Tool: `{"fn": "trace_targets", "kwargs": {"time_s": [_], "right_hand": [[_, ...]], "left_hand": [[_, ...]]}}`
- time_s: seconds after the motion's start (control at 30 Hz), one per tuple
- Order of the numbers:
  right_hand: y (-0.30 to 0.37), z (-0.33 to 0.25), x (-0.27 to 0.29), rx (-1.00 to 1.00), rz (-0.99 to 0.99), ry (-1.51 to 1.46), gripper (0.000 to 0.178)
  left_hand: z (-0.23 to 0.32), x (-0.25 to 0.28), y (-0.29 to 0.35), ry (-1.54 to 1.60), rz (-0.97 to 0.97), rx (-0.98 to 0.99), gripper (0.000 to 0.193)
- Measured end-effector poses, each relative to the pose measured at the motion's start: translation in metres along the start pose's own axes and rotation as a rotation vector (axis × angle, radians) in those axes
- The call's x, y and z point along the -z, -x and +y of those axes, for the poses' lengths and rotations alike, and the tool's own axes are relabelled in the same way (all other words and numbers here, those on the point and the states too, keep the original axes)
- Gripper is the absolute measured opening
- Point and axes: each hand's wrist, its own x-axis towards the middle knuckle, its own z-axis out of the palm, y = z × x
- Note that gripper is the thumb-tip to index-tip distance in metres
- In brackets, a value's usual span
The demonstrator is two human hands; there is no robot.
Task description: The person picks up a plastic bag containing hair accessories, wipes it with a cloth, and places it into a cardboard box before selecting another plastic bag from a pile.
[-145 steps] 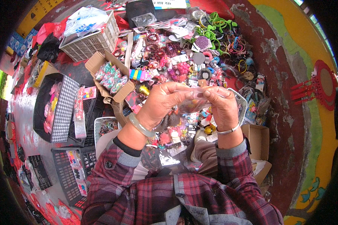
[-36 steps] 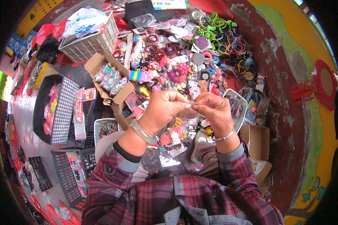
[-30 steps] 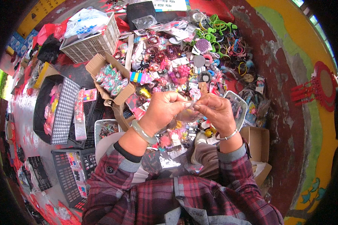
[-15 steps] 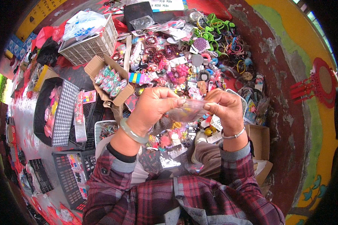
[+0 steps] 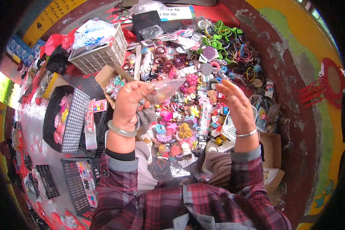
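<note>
My left hand pinches a small clear plastic bag by one end; its other end points right, toward my right hand. Against the lower fingers of that hand hangs a grey fluffy piece, perhaps a furry hair tie, partly hidden by the fingers. My right hand is raised apart from the bag, fingers stretched out and holding nothing. Below both hands spreads a heap of small hair accessories, among them a yellow scrunchie and a pink fluffy scrunchie.
At the left stand an opened carton of wrapped items, a pale plastic crate, a houndstooth-sided box and a dark slotted basket. Green headbands lie at the back. A white basket sits by my right hand.
My right hand has let go of the bag and moved slightly away, its fingers opening. My left hand has shifted left with the bag, and the grey fluffy piece shows more plainly below it.
</note>
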Motion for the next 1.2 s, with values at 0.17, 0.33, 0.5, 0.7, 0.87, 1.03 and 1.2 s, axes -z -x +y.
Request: {"fn": "trace_targets", "kwargs": {"time_s": [0.17, 0.33, 0.5, 0.7, 0.87, 1.03, 1.2], "right_hand": [[-0.008, 0.012, -0.043, -0.072, -0.122, 0.062, 0.070], [-0.003, 0.020, -0.054, -0.036, -0.138, -0.046, 0.030], [-0.001, 0.019, -0.048, 0.002, -0.032, -0.047, 0.017], [-0.001, 0.006, -0.039, -0.072, 0.054, -0.175, 0.022], [-0.003, 0.008, -0.038, -0.141, 0.055, -0.379, 0.022], [-0.002, 0.009, -0.039, -0.190, 0.003, -0.455, 0.018], [-0.003, 0.010, -0.044, -0.227, 0.008, -0.396, 0.016]], "left_hand": [[-0.005, -0.020, 0.006, -0.062, -0.018, 0.079, 0.014], [-0.012, -0.040, 0.006, -0.039, -0.095, 0.143, 0.013], [-0.016, -0.043, 0.005, 0.018, -0.217, 0.105, 0.013], [-0.022, -0.043, 0.001, -0.086, -0.216, 0.052, 0.017], [-0.027, -0.045, 0.001, -0.010, -0.196, 0.028, 0.014], [-0.024, -0.052, 0.005, 0.032, -0.188, 0.035, 0.013], [-0.025, -0.052, 0.005, 0.027, -0.243, 0.033, 0.013]]}}
